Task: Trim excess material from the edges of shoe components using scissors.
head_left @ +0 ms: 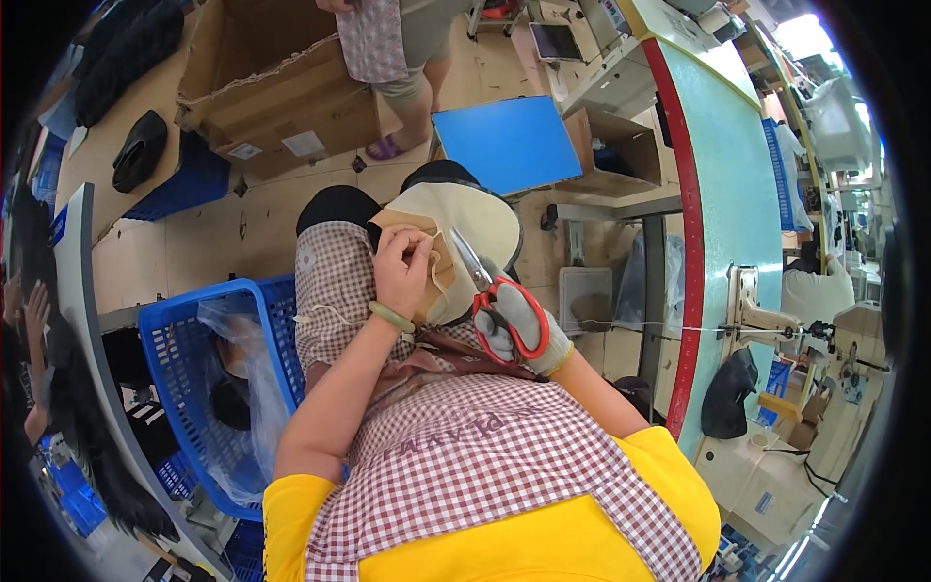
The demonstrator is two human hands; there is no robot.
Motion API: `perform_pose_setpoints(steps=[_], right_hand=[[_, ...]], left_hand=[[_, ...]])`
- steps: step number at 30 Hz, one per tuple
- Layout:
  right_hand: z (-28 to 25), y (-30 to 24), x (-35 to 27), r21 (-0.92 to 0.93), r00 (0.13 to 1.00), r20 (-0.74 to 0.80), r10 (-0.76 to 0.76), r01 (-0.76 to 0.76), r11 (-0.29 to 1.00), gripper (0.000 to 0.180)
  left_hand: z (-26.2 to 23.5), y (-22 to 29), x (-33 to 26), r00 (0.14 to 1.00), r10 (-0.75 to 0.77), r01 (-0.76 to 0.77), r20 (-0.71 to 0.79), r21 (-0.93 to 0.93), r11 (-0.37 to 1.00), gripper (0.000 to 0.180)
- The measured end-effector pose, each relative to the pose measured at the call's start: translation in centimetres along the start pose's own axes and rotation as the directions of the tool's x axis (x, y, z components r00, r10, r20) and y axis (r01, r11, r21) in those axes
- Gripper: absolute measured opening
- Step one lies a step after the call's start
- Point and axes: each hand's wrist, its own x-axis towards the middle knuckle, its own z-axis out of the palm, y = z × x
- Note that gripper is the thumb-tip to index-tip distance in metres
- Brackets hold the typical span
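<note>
A cream and tan sewn piece (477, 215) with a rounded shape and a dark edge lies across my lap; I cannot tell its exact kind. My left hand (402, 267), with a pale bangle on the wrist, has its fingers curled and pinched on the tan part. A thin pale strip or thread loops out beside those fingers. In a grey-white glove, my right hand (529, 335) grips scissors (485, 301) by their red handles. The metal blades point up and left over the cream part, close to the pale strip.
At my left stands a blue plastic basket (160, 359) holding a clear bag and dark items. Ahead are a large cardboard box (281, 116), a person's leg (405, 112) and a blue board (509, 145). A green-topped table (732, 213) with a red edge runs along my right.
</note>
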Motion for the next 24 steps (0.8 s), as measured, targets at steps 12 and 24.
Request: perform_pose_setpoints(steps=[12,24], right_hand=[[-0.7,2.6,1.9,0.021,0.999,0.019,0.037,-0.037,0.999,0.046],[-1.0,1.9,3.0,0.037,0.995,0.021,0.094,-0.095,0.995,0.036]], left_hand=[[-2.6,-2.3,2.5,0.754,-0.494,0.649,0.433,-0.377,0.661,0.017],[-2.6,-2.0,2.2,0.779,-0.473,0.624,0.411,-0.442,0.645,0.019]])
